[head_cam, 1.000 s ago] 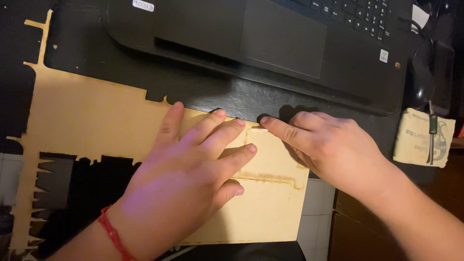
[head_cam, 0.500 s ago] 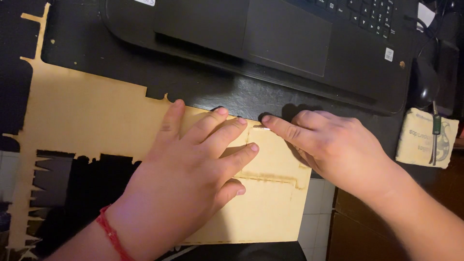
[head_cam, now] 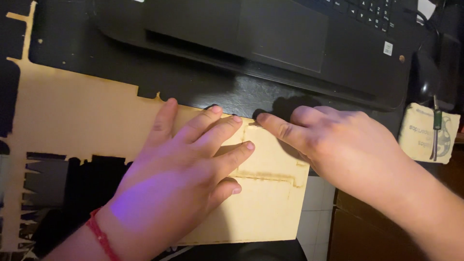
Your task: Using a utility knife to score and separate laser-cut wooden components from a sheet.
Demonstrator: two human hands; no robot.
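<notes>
My left hand (head_cam: 179, 179) lies flat, fingers spread, on the laser-cut wooden sheet (head_cam: 82, 121), whose scored piece (head_cam: 270, 154) sits just right, under my right hand (head_cam: 338, 145) fingertips, gripping nothing.

A dark worktop (head_cam: 203, 87) carries a black laptop (head_cam: 290, 43) along its far side and, nearer, a thin laser-cut wooden sheet (head_cam: 87, 125) lying flat. At the right edge rests what seems a small printed pouch (head_cam: 425, 137).

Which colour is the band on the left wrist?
Red. The band shows best in the head view, low on the left wrist.
</notes>
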